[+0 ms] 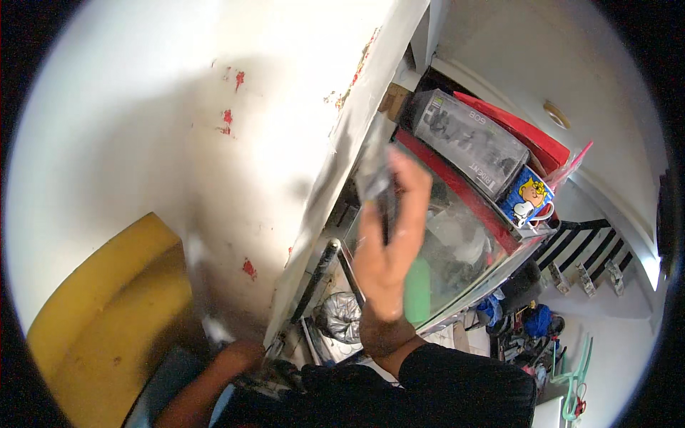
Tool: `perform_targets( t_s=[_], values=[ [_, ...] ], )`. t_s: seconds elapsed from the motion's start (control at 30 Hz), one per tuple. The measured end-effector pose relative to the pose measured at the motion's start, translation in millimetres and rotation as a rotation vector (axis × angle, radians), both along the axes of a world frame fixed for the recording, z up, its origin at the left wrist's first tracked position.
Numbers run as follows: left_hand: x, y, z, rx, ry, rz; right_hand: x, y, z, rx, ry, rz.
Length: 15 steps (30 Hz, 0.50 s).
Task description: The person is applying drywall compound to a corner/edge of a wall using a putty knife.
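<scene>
My right hand (392, 235) is raised beside the edge of the white wall (271, 135), its fingers closed on a flat greyish tool (374, 171), blurred by motion. The wall has red patches and a chipped edge. My left hand (239, 353) is low at the foot of the wall, near a dark bar (314, 278); its fingers are too blurred and shadowed to read.
At right stands a glass tank (457, 242) with a red rim, topped by a grey box (464, 135), red board (546, 146) and cartoon mug (521, 203). Lower left is a yellow curved panel (100, 299); far right, stairs (585, 250), clutter and a mint plastic chair (578, 378).
</scene>
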State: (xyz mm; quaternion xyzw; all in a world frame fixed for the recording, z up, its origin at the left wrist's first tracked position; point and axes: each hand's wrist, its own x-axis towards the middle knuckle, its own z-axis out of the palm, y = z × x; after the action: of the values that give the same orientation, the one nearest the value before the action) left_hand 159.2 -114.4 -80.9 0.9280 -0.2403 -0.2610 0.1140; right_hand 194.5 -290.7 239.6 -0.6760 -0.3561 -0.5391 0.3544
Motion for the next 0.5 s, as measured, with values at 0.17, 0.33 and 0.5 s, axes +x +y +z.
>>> perform_targets(
  t_s=[0.17, 0.33, 0.5],
  values=[
    [12, -3, -36, 0.046, -0.061, -0.142, 43, 1, 37, 0.092, -0.050, 0.055],
    [9, 0, -43, -0.030, -0.002, -0.017, 36, 26, 39, -0.023, -0.135, -0.047],
    [13, -7, -33, 0.018, 0.031, 0.010, 13, 25, 13, -0.100, -0.110, -0.045]
  ],
)
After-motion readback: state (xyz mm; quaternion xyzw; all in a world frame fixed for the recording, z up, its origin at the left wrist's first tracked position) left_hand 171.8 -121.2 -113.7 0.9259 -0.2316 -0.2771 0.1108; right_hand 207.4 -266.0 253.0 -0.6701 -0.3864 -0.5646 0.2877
